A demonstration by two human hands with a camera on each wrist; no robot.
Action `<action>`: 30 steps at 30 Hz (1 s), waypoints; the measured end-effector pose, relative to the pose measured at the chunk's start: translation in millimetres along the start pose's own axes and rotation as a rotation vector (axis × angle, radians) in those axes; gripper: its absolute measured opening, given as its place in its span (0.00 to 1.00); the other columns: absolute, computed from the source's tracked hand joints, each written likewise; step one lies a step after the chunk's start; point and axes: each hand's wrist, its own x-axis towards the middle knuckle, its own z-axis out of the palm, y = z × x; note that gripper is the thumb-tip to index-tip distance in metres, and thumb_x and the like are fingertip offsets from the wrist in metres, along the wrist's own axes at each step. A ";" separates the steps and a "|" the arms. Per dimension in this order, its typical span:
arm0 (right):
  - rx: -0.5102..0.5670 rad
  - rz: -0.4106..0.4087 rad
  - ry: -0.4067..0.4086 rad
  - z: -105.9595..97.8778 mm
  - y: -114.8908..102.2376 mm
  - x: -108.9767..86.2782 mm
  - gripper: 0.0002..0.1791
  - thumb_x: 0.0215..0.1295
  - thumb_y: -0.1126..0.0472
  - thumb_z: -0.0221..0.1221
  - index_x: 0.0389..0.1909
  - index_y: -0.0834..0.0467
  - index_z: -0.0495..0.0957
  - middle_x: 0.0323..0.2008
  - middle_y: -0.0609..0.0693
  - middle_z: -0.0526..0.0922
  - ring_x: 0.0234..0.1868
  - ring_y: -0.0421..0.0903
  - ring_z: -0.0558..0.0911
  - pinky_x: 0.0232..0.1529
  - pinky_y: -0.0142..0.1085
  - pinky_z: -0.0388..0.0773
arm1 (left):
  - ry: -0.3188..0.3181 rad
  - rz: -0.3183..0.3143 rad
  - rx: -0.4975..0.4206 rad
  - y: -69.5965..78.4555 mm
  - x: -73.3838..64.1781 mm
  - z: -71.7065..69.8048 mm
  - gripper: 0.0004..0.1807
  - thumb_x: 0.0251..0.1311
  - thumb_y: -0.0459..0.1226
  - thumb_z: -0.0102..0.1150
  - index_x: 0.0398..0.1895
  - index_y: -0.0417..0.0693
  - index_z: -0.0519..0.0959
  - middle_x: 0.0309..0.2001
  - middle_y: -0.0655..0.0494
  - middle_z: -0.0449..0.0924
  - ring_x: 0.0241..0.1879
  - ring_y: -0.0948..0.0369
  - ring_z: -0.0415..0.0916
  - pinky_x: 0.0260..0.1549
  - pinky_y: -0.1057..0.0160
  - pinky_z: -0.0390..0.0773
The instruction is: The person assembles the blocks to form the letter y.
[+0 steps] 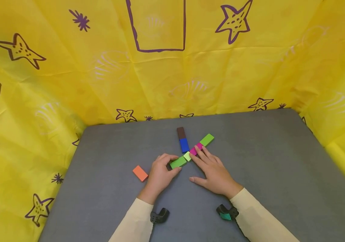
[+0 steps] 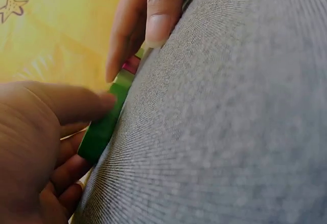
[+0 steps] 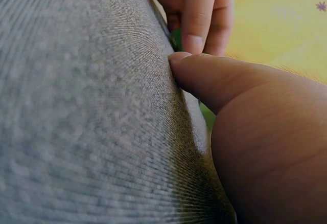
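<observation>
A slanting row of blocks lies on the grey table. My left hand [image 1: 159, 170] pinches the near-left green block [image 1: 178, 163] between thumb and fingers; its green side [image 2: 102, 132] shows in the left wrist view. Against it sits a small light green block [image 1: 187, 156], then a magenta block [image 1: 194, 151], then another green block [image 1: 207, 139] at the far right end. My right hand [image 1: 217, 175] lies with fingers extended, fingertips on the magenta part, which they partly hide. Its thumb is spread away from the row.
A blue block [image 1: 184, 145] and a dark brown block [image 1: 180, 132] stand end to end just beyond the row. Left of my left hand lies an orange block [image 1: 140, 173]. Yellow patterned cloth [image 1: 160, 74] hangs around the table [image 1: 266, 161].
</observation>
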 end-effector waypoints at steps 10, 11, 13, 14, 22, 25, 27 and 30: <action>0.003 0.012 -0.009 -1.6 0.9 -0.6 0.50 0.72 0.37 0.69 0.86 0.54 0.63 0.87 0.54 0.50 0.87 0.57 0.44 0.76 0.66 0.54 | -0.224 0.077 -0.152 -12.9 -0.2 -17.8 0.34 0.60 0.26 0.74 0.72 0.46 0.80 0.63 0.58 0.82 0.60 0.58 0.76 0.64 0.48 0.73; 0.003 0.014 -0.009 -1.9 0.8 -0.5 0.50 0.72 0.37 0.69 0.86 0.54 0.63 0.87 0.54 0.51 0.87 0.57 0.44 0.75 0.66 0.54 | -0.236 0.086 -0.156 -13.2 0.0 -19.0 0.35 0.60 0.25 0.74 0.72 0.45 0.79 0.63 0.58 0.81 0.61 0.58 0.76 0.65 0.47 0.73; 0.004 0.012 -0.006 -2.3 0.3 -0.2 0.50 0.71 0.37 0.70 0.86 0.54 0.63 0.87 0.55 0.51 0.87 0.58 0.44 0.75 0.67 0.54 | -0.250 0.092 -0.165 -14.1 0.2 -20.3 0.36 0.60 0.24 0.74 0.73 0.45 0.79 0.64 0.58 0.81 0.61 0.58 0.76 0.65 0.47 0.72; 0.006 0.011 -0.004 -2.2 0.1 -0.1 0.50 0.71 0.37 0.70 0.86 0.54 0.63 0.87 0.55 0.51 0.87 0.58 0.45 0.75 0.67 0.54 | -0.253 0.093 -0.169 -14.4 0.3 -20.4 0.35 0.60 0.24 0.74 0.73 0.45 0.79 0.64 0.58 0.81 0.61 0.58 0.76 0.65 0.47 0.73; 0.005 0.007 -0.004 -1.7 -1.3 0.5 0.50 0.71 0.37 0.70 0.85 0.55 0.64 0.87 0.55 0.51 0.86 0.59 0.45 0.75 0.67 0.54 | -0.248 0.065 -0.166 -16.8 -0.1 -18.3 0.31 0.64 0.25 0.76 0.70 0.47 0.82 0.62 0.62 0.82 0.57 0.60 0.79 0.61 0.50 0.77; 0.009 0.012 -0.007 -1.7 -1.3 0.5 0.50 0.71 0.37 0.70 0.85 0.55 0.64 0.87 0.55 0.51 0.86 0.59 0.45 0.75 0.67 0.54 | -0.240 0.070 -0.158 -16.7 -0.2 -17.7 0.29 0.64 0.26 0.77 0.69 0.47 0.82 0.62 0.62 0.82 0.57 0.60 0.79 0.61 0.51 0.77; 0.009 0.014 -0.007 -1.6 -1.3 0.5 0.50 0.71 0.37 0.70 0.85 0.55 0.64 0.87 0.55 0.52 0.86 0.59 0.45 0.76 0.68 0.54 | -0.235 0.069 -0.153 -16.2 -0.3 -17.4 0.29 0.64 0.27 0.77 0.68 0.47 0.83 0.61 0.62 0.83 0.57 0.60 0.79 0.61 0.51 0.77; 0.006 0.013 -0.005 -1.9 -1.7 0.7 0.50 0.71 0.38 0.70 0.85 0.56 0.64 0.86 0.56 0.52 0.86 0.59 0.45 0.75 0.68 0.54 | -0.228 0.061 -0.153 -15.2 -0.7 -17.1 0.29 0.64 0.28 0.78 0.68 0.48 0.83 0.60 0.62 0.83 0.56 0.61 0.79 0.60 0.51 0.77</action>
